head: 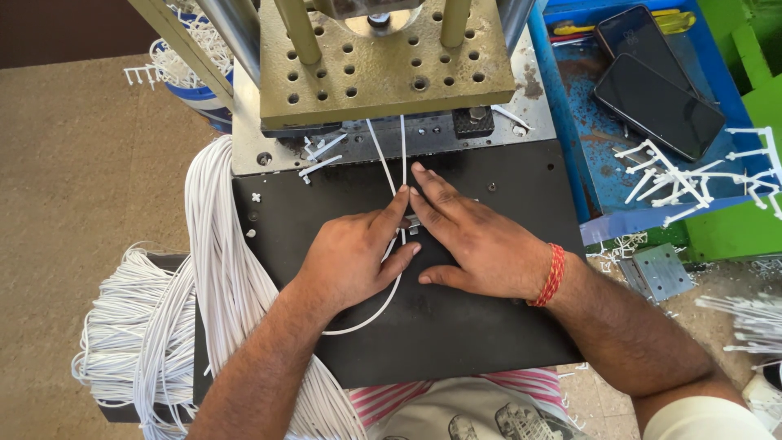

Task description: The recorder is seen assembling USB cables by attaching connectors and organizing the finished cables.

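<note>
Both my hands rest on a black work plate [489, 326] in front of a press. My left hand [350, 261] and my right hand [472, 240] meet at their fingertips over a small metal piece [414, 222], pinching thin white cable [389, 159] there. Two strands of that cable run from my fingers up under the brass-coloured perforated press block [383, 65]. One strand loops back under my left palm toward my wrist. A red thread band is on my right wrist.
A thick bundle of white cables [220, 269] hangs at the left of the plate. White plastic scraps [322, 155] lie at the press base. A blue tray [603, 147] at right holds two dark phones [656, 102] and white plastic sprues [692, 175].
</note>
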